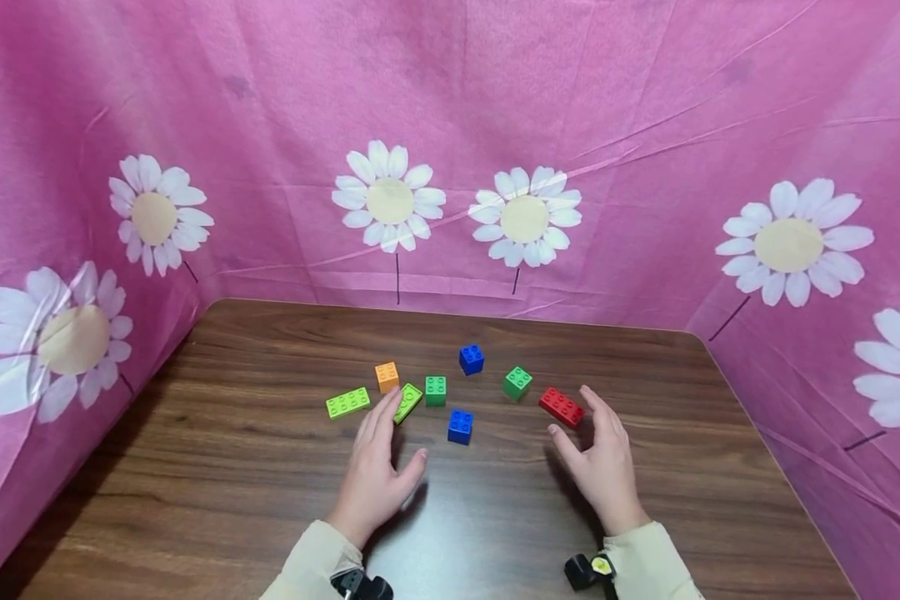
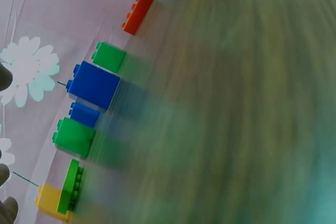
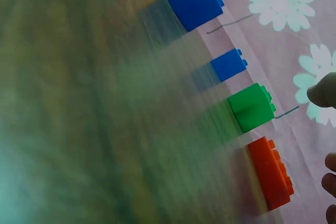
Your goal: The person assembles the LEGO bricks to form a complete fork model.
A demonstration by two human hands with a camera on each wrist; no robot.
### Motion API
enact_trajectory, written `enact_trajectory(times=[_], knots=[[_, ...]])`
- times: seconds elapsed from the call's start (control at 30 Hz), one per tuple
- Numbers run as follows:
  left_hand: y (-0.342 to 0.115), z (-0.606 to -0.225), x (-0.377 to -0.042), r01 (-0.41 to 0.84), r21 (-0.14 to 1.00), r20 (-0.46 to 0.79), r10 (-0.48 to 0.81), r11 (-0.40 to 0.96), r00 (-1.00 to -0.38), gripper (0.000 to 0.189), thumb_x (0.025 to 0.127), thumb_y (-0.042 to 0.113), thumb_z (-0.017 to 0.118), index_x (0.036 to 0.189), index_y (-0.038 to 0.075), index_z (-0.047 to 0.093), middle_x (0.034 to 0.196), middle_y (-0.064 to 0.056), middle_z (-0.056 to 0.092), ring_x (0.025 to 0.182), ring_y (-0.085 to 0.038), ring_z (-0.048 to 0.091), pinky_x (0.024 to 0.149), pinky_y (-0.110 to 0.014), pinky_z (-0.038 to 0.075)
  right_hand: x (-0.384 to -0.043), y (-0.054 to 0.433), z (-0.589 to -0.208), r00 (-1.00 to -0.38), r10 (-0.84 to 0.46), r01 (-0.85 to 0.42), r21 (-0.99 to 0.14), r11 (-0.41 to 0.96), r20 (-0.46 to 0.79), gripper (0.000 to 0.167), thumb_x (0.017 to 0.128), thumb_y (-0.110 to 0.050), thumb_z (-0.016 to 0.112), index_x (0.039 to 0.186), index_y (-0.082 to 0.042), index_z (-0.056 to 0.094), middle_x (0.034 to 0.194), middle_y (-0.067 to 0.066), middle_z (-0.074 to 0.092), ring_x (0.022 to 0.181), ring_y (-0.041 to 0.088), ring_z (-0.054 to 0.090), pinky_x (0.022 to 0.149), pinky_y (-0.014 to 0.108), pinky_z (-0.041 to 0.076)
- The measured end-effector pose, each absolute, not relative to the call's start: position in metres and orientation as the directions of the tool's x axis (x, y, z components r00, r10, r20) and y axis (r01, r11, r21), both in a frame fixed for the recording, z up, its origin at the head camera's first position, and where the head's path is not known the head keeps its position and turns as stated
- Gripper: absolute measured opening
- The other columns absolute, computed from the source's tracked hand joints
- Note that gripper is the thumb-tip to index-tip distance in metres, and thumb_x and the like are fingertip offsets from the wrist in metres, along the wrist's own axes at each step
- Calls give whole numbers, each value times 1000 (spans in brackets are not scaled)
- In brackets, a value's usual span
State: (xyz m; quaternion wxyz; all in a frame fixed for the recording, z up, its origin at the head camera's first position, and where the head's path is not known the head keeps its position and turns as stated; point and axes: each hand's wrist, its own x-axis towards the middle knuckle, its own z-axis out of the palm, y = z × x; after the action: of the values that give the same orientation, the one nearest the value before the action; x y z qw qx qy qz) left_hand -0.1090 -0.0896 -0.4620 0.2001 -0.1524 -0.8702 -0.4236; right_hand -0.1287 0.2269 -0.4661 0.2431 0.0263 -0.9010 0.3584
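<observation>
My left hand (image 1: 378, 475) is held over the table with relaxed fingers. Its fingertips overlap a lime green flat brick (image 1: 408, 403) in the head view, just below an orange brick (image 1: 387, 377). Farther left lies a second lime flat brick (image 1: 348, 402). My right hand (image 1: 603, 462) has its thumb spread from its fingers, holding nothing, right by a long red brick (image 1: 562, 407). Between the hands sit a near blue brick (image 1: 461, 427), a green brick (image 1: 436, 391), a far blue brick (image 1: 471, 359) and another green brick (image 1: 517, 382).
The bricks stand on a brown wooden table (image 1: 232, 467). A pink cloth (image 1: 450, 100) printed with white daisies hangs behind the table and along both sides. Small black devices are strapped at both wrists, over pale sleeves (image 1: 648, 562).
</observation>
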Motion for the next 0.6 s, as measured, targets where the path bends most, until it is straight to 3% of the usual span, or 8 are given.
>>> enact_trajectory(times=[0.27, 0.6], knots=[[-76, -466, -108, 462, 702, 478, 123, 542, -870, 79, 82, 17, 76, 152, 9, 39, 155, -7, 42, 143, -26, 37, 115, -46, 31, -135, 233, -470, -924, 143, -150, -680, 718, 355, 70, 85, -17, 81, 144, -4, 47, 139, 25, 53, 127, 44, 50, 103, 62, 38], [-58, -464, -105, 466, 772, 447, 153, 432, -881, 67, 83, 12, 75, 144, 7, 47, 144, -5, 50, 127, -25, 52, 104, -46, 46, -146, 241, -471, -964, 141, -82, -757, 648, 225, 68, 89, -20, 78, 145, -3, 43, 137, 25, 56, 125, 42, 54, 105, 57, 41]])
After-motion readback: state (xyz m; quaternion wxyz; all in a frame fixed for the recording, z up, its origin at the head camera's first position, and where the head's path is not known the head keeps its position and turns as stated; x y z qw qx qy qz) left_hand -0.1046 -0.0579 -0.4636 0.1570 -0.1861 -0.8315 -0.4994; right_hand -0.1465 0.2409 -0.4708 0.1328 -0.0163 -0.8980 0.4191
